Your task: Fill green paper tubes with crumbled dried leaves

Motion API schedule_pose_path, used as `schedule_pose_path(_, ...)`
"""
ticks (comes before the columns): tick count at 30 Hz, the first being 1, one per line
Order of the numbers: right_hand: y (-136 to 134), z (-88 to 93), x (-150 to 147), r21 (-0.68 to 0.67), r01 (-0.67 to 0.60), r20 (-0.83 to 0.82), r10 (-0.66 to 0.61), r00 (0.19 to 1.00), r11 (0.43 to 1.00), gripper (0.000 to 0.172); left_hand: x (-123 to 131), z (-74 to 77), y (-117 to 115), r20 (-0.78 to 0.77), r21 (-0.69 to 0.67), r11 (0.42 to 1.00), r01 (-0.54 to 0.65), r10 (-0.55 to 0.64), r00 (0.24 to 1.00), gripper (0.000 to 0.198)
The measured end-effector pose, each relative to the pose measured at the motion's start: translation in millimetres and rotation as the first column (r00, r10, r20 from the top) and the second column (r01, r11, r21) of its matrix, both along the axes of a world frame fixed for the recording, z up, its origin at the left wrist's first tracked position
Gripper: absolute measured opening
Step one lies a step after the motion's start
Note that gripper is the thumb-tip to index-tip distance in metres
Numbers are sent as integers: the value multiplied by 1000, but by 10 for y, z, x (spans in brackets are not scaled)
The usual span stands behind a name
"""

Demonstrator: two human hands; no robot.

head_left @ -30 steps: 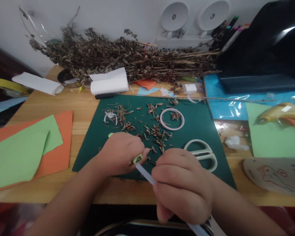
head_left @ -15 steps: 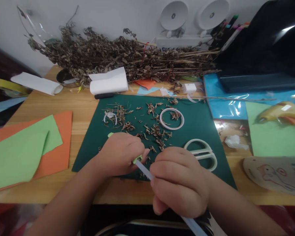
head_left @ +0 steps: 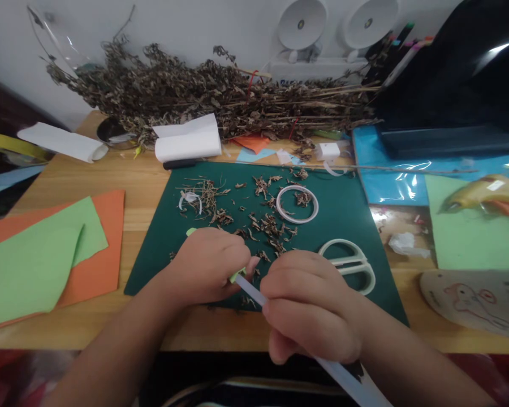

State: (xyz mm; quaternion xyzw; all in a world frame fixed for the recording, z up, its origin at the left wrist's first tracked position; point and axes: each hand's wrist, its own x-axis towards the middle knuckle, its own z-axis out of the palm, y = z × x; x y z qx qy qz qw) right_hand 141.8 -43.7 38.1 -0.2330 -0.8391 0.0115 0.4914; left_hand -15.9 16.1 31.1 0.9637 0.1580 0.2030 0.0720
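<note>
My left hand is closed around a light green piece, perhaps rolled paper. Its ends poke out at both sides of the fist; the middle is hidden. From the end nearer my right hand runs a narrow whitish strip. My right hand pinches this strip between thumb and fingers, and the strip continues below that hand toward the bottom edge. Both hands are over the near edge of a green cutting mat. Crumbled dry leaves lie on the mat beyond them.
White-handled scissors and a pale ring rest on the mat. Behind stand a bundle of dried plants and a white paper roll. A yellow glue gun lies right, green and orange sheets left.
My right hand has shifted slightly to the right, and a longer stretch of the whitish strip shows below it. My left hand has stayed nearly in place.
</note>
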Motion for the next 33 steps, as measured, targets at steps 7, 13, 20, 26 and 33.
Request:
schedule_pose_path(7,-10,24,-11,14,-8,19,8,1000,1000,30,-10,-12,-7,13,1,1000,-10,10,1000,31)
schedule_pose_path(13,-9,-20,-13,-10,29,50,-29,998,1000,27,0,-16,-4,4,19,1000,-12,12,1000,31)
schedule_pose_path(20,-40,20,19,22,42,57,-43,997,999,26,4,-26,-5,1,31,999,-27,27,1000,30)
schedule_pose_path(26,-46,14,19,67,43,37,-45,998,997,26,6,-34,-4,-2,44,997,-63,63,998,31)
schedule_pose_path(33,-8,-22,15,42,34,68,-37,997,999,28,5,-20,1,-32,9,999,-47,47,998,32)
